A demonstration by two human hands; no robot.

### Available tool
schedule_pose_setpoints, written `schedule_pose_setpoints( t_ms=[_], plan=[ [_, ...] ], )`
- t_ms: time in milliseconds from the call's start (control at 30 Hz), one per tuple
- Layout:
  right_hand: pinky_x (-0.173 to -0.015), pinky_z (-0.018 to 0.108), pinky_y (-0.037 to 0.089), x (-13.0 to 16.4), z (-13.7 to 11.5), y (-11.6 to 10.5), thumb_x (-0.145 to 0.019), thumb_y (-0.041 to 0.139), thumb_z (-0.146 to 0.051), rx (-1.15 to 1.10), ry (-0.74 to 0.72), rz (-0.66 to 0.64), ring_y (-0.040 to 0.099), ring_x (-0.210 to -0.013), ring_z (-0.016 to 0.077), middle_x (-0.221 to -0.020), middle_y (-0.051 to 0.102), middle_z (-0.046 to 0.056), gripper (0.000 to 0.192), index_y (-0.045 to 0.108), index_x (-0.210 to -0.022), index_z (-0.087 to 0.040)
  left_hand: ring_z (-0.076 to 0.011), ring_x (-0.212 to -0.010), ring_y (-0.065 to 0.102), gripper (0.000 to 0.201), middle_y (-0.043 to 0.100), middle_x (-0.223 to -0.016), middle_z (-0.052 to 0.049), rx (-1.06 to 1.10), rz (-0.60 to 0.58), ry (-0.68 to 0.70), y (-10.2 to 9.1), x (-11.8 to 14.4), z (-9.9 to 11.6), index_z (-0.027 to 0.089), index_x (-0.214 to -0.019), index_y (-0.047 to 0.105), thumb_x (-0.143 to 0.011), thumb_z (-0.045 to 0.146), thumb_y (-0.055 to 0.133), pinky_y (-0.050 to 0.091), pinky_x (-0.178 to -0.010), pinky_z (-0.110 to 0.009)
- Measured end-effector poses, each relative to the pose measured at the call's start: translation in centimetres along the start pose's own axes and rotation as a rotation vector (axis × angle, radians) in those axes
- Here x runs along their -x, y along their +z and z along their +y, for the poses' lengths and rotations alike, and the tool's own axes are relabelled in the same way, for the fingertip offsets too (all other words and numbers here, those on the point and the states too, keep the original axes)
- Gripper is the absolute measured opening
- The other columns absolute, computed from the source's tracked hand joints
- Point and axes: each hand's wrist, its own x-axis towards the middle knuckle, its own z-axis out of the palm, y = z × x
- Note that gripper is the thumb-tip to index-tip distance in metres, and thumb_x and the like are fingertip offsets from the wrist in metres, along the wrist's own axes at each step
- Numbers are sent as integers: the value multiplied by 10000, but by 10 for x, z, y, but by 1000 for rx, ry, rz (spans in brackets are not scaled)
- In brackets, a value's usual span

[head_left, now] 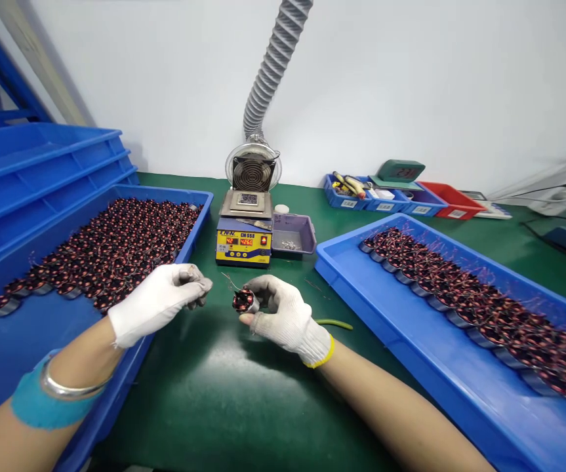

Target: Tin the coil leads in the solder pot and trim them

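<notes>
Apart: left hand (177,293) curled, right hand (283,313) gripping stator (242,300)

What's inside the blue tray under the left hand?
Many copper-wound parts crowd the far part of the tray, with its blue floor showing nearer. The left hand and forearm cover some of its right side; what lies beneath them can't be seen.

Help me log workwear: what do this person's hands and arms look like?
The left hand and right hand wear white gloves, greyed at the fingers; the right's cuff is yellow-edged. The left forearm has a silver bangle and blue band.
</notes>
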Motion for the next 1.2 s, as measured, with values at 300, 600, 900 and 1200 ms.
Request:
schedule_pose_setpoints(
  t_ms=[300,600,900,1200],
  plan=[
    [-725,286,506,4,1,4,-558,736,-230,139,-33,8,599,-756,141,-864,639,25,363,597,-886,-160,-126,-530,535,291,623,-625,-7,134,111,-29,27,1,-2,167,-693,614,-721,457,626,426,-525,-249],
    [-728,286,514,6,6,7,-562,739,-238,123,-29,41,607,-749,135,-877,648,24,365,585,-885,-166,-119,-550,516,202,580,-583,17,46,147,47,24,4,-3,178,-628,612,-727,354,628,408,-522,-225],
    [-704,286,512,7,3,7,-575,736,-244,20,24,23,604,-735,136,-838,641,20,376,566,-901,-164,-119,-518,539,260,612,-598,6,131,151,-26,29,5,0,160,-690,613,-712,418,642,433,-515,-243],
    [-671,278,500,10,4,11,-549,741,-238,117,-3,14,581,-718,137,-822,627,20,369,590,-876,-156,-109,-503,555,218,615,-568,15,279,43,-170,47,12,1,150,-702,629,-681,352,708,441,-500,-231]
  ],
)
